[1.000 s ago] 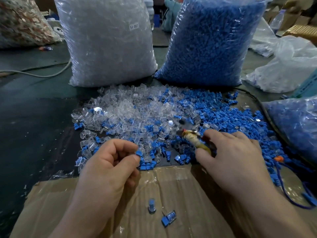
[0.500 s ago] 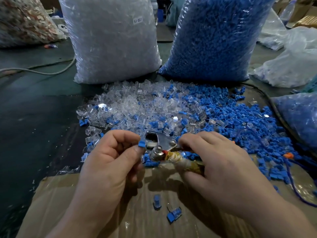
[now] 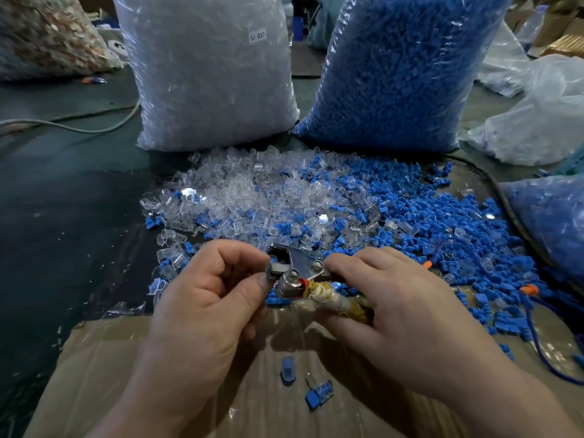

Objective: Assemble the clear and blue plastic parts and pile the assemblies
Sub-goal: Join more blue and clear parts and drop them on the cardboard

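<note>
Left hand (image 3: 208, 298) pinches the head of the metal tool (image 3: 295, 270); right hand (image 3: 401, 311) grips its taped handle. Clear and blue parts (image 3: 284, 200) lie heaped on the worktop (image 3: 63, 216) beyond, two assemblies (image 3: 287, 371) on the cardboard (image 3: 110, 374) below.

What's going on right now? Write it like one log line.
left hand: pinches tool head | right hand: grips tool handle | assemblies: two on cardboard

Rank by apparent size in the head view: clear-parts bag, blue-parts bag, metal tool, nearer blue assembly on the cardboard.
1. Blue-parts bag and clear-parts bag: too alike to rank.
2. Metal tool, although nearness enlarges it.
3. Nearer blue assembly.
</note>
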Demonstrator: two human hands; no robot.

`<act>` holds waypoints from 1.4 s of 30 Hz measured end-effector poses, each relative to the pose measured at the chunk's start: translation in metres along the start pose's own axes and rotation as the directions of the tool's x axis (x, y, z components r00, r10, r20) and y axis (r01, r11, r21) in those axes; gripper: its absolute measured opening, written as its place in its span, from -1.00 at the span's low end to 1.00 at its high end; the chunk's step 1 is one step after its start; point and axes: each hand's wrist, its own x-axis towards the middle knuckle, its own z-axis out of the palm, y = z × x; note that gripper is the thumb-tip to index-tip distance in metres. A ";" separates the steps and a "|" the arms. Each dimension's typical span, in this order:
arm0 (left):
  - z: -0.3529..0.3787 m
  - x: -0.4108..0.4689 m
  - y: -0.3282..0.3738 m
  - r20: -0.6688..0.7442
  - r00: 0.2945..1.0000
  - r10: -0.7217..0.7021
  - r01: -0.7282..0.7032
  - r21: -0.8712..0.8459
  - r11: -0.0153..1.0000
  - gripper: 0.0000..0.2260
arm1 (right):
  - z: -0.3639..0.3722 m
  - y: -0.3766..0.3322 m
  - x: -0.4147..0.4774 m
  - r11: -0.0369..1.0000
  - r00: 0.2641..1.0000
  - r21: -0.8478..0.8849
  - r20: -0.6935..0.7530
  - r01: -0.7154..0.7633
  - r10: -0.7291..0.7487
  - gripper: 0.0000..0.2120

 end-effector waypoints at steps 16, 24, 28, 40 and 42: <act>-0.011 0.006 0.006 -0.128 0.991 -0.035 0.046 0.083 0.996 -0.74 | 0.001 0.013 0.005 0.977 0.975 -0.056 -0.090 -0.207 0.202 -0.36; 0.010 -0.005 0.014 0.004 0.990 -0.144 0.135 0.323 0.937 -0.75 | 0.012 0.022 0.020 0.920 0.934 -0.159 -0.058 -0.357 0.353 -0.34; 0.013 -0.008 0.016 0.012 0.994 -0.106 0.094 0.383 0.919 -0.73 | 0.010 0.014 0.015 0.956 0.947 -0.084 -0.189 -0.281 0.262 -0.43; 0.016 -0.012 0.014 0.062 0.993 0.099 -0.116 0.470 0.875 -0.84 | 0.023 -0.024 0.008 0.994 0.961 -0.032 -0.254 0.103 -0.108 -0.73; 0.016 -0.013 0.018 0.067 0.987 0.146 -0.160 0.446 0.880 -0.89 | 0.023 -0.022 0.009 0.994 0.951 0.008 -0.291 0.110 -0.103 -0.73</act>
